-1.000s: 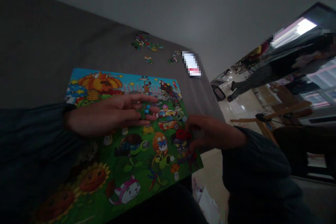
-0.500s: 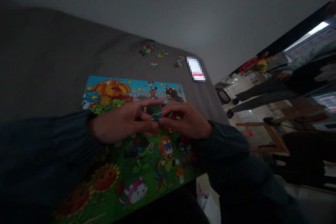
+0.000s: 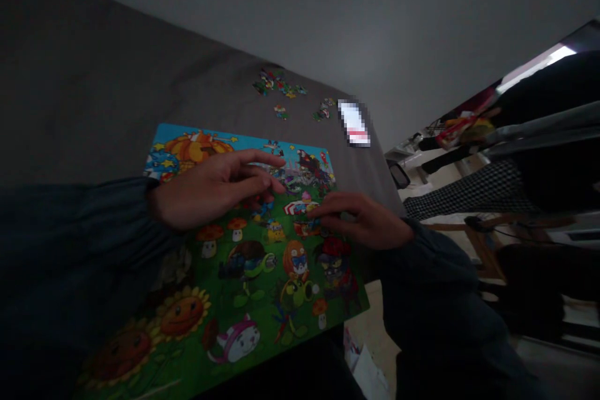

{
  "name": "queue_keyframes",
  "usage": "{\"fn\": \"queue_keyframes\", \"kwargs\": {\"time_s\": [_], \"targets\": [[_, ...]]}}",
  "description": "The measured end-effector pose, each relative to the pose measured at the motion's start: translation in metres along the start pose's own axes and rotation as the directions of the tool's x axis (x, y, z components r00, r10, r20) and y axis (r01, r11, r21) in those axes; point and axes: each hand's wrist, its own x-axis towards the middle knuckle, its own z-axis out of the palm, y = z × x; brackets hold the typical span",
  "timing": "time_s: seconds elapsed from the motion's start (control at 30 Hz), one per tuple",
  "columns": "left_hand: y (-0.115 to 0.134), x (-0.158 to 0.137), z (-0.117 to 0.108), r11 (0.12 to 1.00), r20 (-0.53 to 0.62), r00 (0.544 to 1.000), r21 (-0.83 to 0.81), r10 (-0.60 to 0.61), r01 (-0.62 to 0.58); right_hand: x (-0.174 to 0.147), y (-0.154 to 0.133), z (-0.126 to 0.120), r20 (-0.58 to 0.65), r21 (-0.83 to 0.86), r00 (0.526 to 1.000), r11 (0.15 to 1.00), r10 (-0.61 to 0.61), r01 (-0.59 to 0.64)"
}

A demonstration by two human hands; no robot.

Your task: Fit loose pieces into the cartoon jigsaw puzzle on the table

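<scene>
A colourful cartoon jigsaw puzzle (image 3: 244, 281) lies on a grey cloth surface (image 3: 94, 94) in front of me. My left hand (image 3: 213, 187) hovers flat over the puzzle's upper middle, fingers stretched and slightly apart, tips near a small blue figure in the picture. My right hand (image 3: 363, 222) rests at the puzzle's right edge, its fingertips pressing down beside a red-and-white patch. I see no piece clearly held in either hand. Both arms wear dark sleeves.
Several loose puzzle pieces (image 3: 277, 84) lie scattered at the far end of the cloth, next to a blurred white object (image 3: 355, 124). To the right, another person in checked trousers (image 3: 473, 199) stands by wooden furniture (image 3: 473, 228). White paper (image 3: 370, 372) lies on the floor below.
Half a second ago both hands pinched a small piece together over the puzzle's middle. They have since parted: the left hand lifted flat, and the right moved down to the right edge.
</scene>
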Motion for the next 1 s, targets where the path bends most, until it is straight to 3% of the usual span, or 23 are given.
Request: {"fn": "queue_keyframes", "kwargs": {"time_s": [0.1, 0.23, 0.43, 0.5, 0.6, 0.67, 1.0], "targets": [[0.002, 0.000, 0.000, 1.000, -0.005, 1.000, 0.005, -0.013, 0.013, 0.004, -0.002, 0.000, 0.020, -0.079, 1.000, 0.997, -0.008, 0.010], [0.004, 0.000, -0.002, 1.000, -0.027, 0.999, 0.010, -0.021, 0.021, 0.013, 0.000, -0.007, -0.042, -0.043, 0.998, 0.998, 0.039, -0.041], [-0.004, 0.002, -0.013, 0.990, -0.055, 0.998, 0.140, -0.005, 0.013, 0.048, 0.007, -0.023, -0.008, -0.115, 1.000, 0.993, -0.030, 0.029], [-0.008, 0.005, -0.020, 0.941, -0.099, 0.994, 0.337, 0.035, 0.000, 0.059, 0.004, -0.024, 0.067, -0.068, 0.997, 0.997, -0.037, 0.042], [-0.014, 0.007, -0.028, 0.732, -0.113, 0.983, 0.680, 0.145, -0.030, 0.068, -0.005, -0.018, 0.178, 0.029, 0.982, 0.998, -0.057, 0.052], [-0.016, 0.008, -0.032, 0.626, -0.073, 0.983, 0.778, 0.167, -0.049, 0.070, -0.012, -0.012, 0.213, 0.028, 0.975, 0.998, -0.069, 0.065], [-0.017, 0.008, -0.030, 0.607, -0.038, 0.984, 0.791, 0.176, -0.078, 0.071, -0.019, -0.001, 0.197, -0.011, 0.979, 0.998, -0.056, 0.060]]}}
